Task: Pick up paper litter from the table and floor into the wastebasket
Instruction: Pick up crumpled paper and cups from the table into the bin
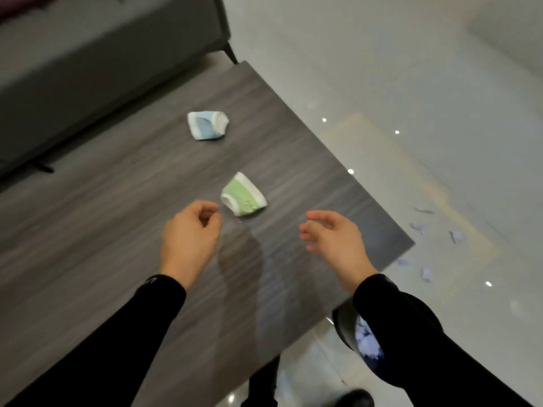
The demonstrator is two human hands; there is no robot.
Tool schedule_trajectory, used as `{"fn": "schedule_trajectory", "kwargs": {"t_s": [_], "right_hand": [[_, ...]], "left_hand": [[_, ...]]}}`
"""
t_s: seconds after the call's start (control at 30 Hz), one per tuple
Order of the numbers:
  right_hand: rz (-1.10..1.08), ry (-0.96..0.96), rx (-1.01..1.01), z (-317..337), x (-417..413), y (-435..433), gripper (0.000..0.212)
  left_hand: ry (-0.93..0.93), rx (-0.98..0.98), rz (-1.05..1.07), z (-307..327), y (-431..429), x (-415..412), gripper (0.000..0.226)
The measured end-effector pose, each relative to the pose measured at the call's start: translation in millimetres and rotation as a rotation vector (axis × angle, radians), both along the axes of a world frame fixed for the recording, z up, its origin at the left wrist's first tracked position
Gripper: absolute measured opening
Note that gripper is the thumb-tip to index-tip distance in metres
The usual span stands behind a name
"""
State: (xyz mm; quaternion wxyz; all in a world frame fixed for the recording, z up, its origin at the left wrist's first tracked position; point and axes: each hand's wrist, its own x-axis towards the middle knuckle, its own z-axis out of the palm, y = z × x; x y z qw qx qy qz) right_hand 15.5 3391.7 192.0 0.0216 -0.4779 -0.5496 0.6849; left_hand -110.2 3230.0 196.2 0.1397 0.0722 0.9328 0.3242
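Note:
A crushed green paper cup [243, 194] lies on the dark wood table [117, 230], just beyond my hands. Farther back lies a crushed blue paper cup [207, 125]. My left hand [191, 233] hovers left of the green cup, fingers loosely curled and holding nothing. To the cup's right hangs my right hand [332, 239], fingers spread and empty. A black wastebasket [343, 330] with pale paper scraps [367, 343] inside stands on the floor under my right forearm, partly hidden by the sleeve. Several small pale paper scraps [423, 229] lie on the floor right of the table.
A grey sofa [102, 54] stands behind the table at top left. The glossy light floor [411, 83] spreads to the right. The table's corner [411, 245] points toward the scraps. A dark shoe [357, 398] shows at the bottom.

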Motion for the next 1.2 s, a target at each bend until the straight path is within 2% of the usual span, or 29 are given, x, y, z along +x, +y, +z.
{"fn": "schedule_trajectory", "kwargs": {"t_s": [0.07, 0.13, 0.2, 0.3, 0.37, 0.43, 0.5, 0.63, 0.77, 0.97, 1.03, 1.1, 1.2], "right_hand": [[0.028, -0.003, -0.028, -1, -14, -11, 0.018], [0.034, -0.017, -0.038, -4, -23, -17, 0.019], [0.028, -0.033, -0.045, -6, -27, -20, 0.019], [0.026, -0.071, -0.039, -10, -26, -23, 0.019], [0.003, -0.082, -0.052, -12, -24, -23, 0.018], [-0.031, -0.077, -0.063, -13, -23, -23, 0.017], [-0.047, -0.05, -0.069, -11, -28, -23, 0.018], [0.014, 0.05, -0.091, 6, -71, -27, 0.018], [0.077, 0.108, -0.089, 20, -126, -32, 0.017], [0.07, 0.075, -0.072, 8, -154, -27, 0.019], [0.077, 0.069, -0.078, 2, -156, -26, 0.019], [0.085, 0.064, -0.08, -3, -154, -22, 0.019], [0.058, 0.047, -0.081, -9, -143, -14, 0.02]], "left_hand": [[0.046, -0.049, -0.047, -8, 0, -23, 0.046], [0.028, -0.186, -0.275, -18, 12, -39, 0.082], [-0.014, -0.324, -0.53, -33, 29, -44, 0.095], [-0.065, -0.481, -0.779, -57, 41, -38, 0.085], [0.035, -0.498, -0.799, -69, 39, -31, 0.059], [0.084, -0.387, -0.692, -73, 33, -27, 0.033], [0.064, -0.262, -0.652, -69, 26, -30, 0.022], [0.119, -0.199, -0.61, -49, 17, -63, 0.03], [0.043, -0.241, -0.482, -31, 18, -114, 0.045], [0.337, -0.381, -0.724, -14, 47, -192, 0.044], [0.252, -0.466, -0.775, -14, 70, -217, 0.041], [0.09, -0.592, -0.816, -21, 86, -234, 0.046], [-0.058, -0.631, -0.783, -43, 90, -238, 0.072]]}}
